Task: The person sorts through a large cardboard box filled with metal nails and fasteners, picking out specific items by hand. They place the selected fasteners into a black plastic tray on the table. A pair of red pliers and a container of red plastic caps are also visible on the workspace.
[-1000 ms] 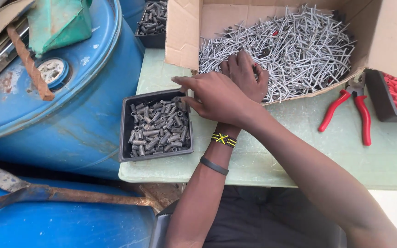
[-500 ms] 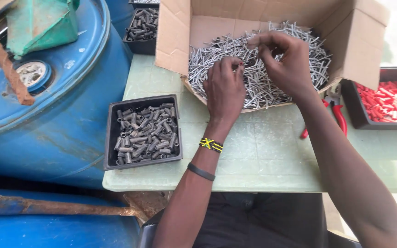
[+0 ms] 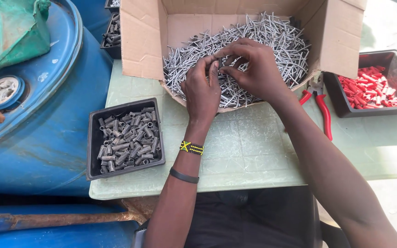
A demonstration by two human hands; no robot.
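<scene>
Both my hands meet over an open cardboard box heaped with grey steel nails. My left hand and my right hand pinch a small dark grey piece between their fingertips, just above the nail pile. My left wrist wears a beaded band and a black band. To the left, on the pale green table, a black tray holds several short grey sleeves.
Red-handled pliers lie right of the box. A black tray of red plugs stands at the right. Blue drums crowd the left side, with a green cloth on top. Another black tray sits behind the box.
My left hand has left the tray of grey sleeves and risen to the nail box. My right hand has come in to meet it, and both now pinch a small piece.
</scene>
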